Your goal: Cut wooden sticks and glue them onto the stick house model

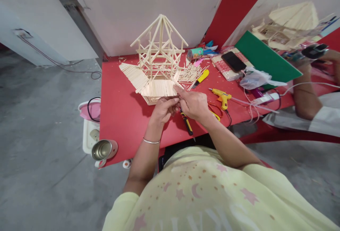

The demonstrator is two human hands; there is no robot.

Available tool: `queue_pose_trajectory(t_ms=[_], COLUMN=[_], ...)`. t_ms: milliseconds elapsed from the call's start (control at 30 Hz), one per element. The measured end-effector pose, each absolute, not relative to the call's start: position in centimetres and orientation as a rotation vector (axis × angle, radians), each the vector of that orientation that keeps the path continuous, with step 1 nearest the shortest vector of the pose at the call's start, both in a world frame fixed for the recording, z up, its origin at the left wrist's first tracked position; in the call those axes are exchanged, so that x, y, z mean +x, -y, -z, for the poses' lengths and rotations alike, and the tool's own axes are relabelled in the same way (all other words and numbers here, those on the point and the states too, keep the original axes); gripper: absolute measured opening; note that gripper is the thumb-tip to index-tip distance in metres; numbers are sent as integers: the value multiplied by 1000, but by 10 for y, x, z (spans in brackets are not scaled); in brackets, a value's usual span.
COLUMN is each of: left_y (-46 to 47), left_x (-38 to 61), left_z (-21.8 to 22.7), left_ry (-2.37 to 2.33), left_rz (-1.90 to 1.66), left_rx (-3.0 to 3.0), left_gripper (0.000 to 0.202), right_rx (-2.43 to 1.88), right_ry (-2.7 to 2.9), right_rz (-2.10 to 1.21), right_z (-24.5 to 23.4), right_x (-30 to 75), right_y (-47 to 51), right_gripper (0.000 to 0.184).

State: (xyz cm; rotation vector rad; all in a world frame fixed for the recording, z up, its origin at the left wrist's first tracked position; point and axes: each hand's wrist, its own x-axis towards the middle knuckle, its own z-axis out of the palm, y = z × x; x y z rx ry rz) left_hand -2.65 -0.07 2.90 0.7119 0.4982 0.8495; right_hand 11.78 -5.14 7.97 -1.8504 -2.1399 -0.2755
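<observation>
A small house frame of pale wooden sticks (159, 52) stands on the red table (122, 107), with flat stick panels (156, 87) laid against its front and left. My left hand (162, 110) and my right hand (193, 103) meet just in front of the panel. Both have their fingers pinched together on a thin wooden stick (174, 99) held between them. A yellow-handled tool (186, 123) lies on the table under my right hand.
Loose sticks (190, 72), a yellow cutter (201, 78) and a yellow glue gun (221, 97) lie right of the frame. A phone (233, 61), green board (265, 59) and another person's arm (305, 93) are farther right. A metal cup (103, 149) sits at the table's near-left corner.
</observation>
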Motion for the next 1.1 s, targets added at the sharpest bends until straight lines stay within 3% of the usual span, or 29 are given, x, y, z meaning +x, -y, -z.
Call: queue_pose_trajectory(t_ms=[367, 700, 1100], left_y=[0, 2, 2], left_x=[-27, -28, -28], left_z=[-26, -36, -34], left_ry=[-462, -479, -478], left_rz=[-844, -814, -810], left_rx=[727, 656, 651], left_gripper=[27, 35, 35], right_rx=[-1822, -1459, -1461], right_ry=[2128, 1903, 1857], right_rz=[258, 311, 269], right_z=[-81, -76, -62], right_x=[118, 135, 156], right_y=[53, 68, 79], right_gripper=[59, 46, 43])
